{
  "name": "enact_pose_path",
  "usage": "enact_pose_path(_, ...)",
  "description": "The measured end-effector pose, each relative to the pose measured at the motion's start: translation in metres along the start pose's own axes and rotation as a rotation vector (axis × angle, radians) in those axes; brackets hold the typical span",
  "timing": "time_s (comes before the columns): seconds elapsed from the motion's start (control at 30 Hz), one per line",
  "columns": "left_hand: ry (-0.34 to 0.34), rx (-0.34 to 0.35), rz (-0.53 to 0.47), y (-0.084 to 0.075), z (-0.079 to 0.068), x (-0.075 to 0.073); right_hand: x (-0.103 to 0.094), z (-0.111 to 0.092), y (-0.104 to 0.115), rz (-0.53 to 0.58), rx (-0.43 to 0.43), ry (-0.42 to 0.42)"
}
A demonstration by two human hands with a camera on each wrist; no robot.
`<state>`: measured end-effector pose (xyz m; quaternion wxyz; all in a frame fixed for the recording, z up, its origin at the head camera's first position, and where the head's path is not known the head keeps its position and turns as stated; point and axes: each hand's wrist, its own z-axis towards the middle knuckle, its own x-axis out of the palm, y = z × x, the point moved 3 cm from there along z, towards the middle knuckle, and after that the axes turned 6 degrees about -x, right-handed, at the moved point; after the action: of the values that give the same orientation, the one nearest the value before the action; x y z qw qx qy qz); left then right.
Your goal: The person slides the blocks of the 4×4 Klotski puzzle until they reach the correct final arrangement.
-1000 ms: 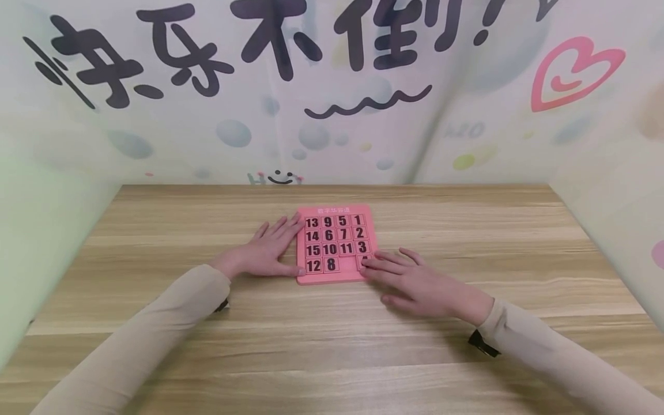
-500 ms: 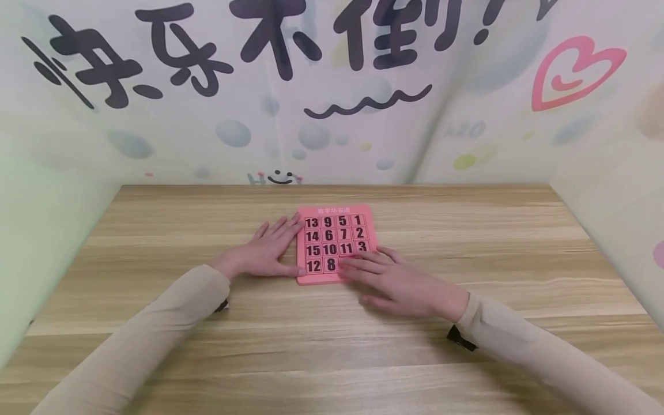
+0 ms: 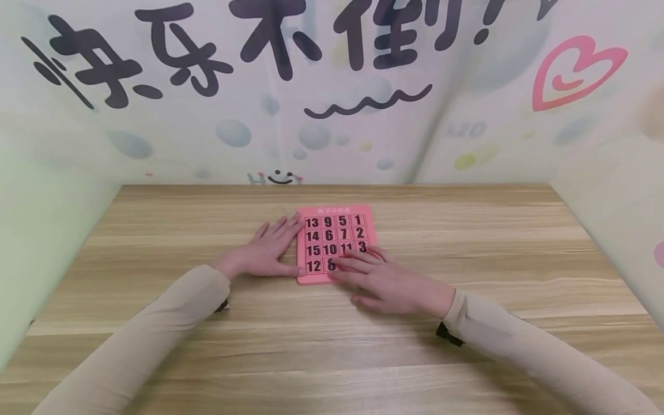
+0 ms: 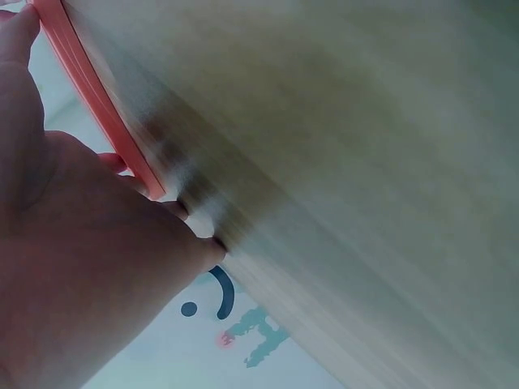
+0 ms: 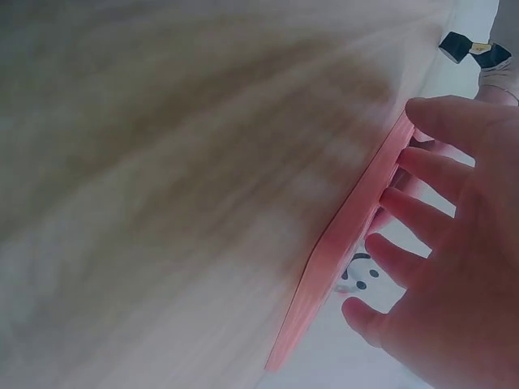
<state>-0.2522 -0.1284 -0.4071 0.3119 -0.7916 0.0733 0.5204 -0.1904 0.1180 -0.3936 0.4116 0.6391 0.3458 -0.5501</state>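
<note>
While the pale wall [image 3: 197, 138] at the back is smooth and printed with fat, rounded dark characters [image 3: 279, 40] and bubble shapes, the table [image 3: 290, 357] before it runs in long streaks of wood grain. Beige sleeves [image 3: 129, 340] of softly creased cloth reach across it. Near the table's middle lies a flat, pink, rounded-square board [image 3: 360, 210]. At its left side rests the left hand [image 3: 261, 252] — fingers straight and slightly fanned, thumb stretched wide to the lower corner. The right hand [image 3: 389, 285] lies over the lower right, fingers loosely extended and apart; whether the tips press or merely hover is hard to tell. Square tiles [image 3: 328, 234] with bold black numerals sit in rows — the 8 tile [image 3: 329, 267] partly covered by a right fingertip.
</note>
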Motion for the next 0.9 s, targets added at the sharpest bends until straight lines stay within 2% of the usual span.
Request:
enact_pose_path(0.2,0.003,-0.003,0.000,0.000,0.000,0.000,0.000,-0.005,-0.001,0.029,0.002,-0.008)
enact_pose_path(0.63,0.002,-0.003,-0.001,0.000,0.001,0.000,0.002,-0.029,-0.015,0.091,0.046,-0.072)
enact_pose_path(0.9,0.003,0.004,0.004,0.000,0.000,0.000,-0.001,-0.028,-0.014,0.076,0.029,-0.088)
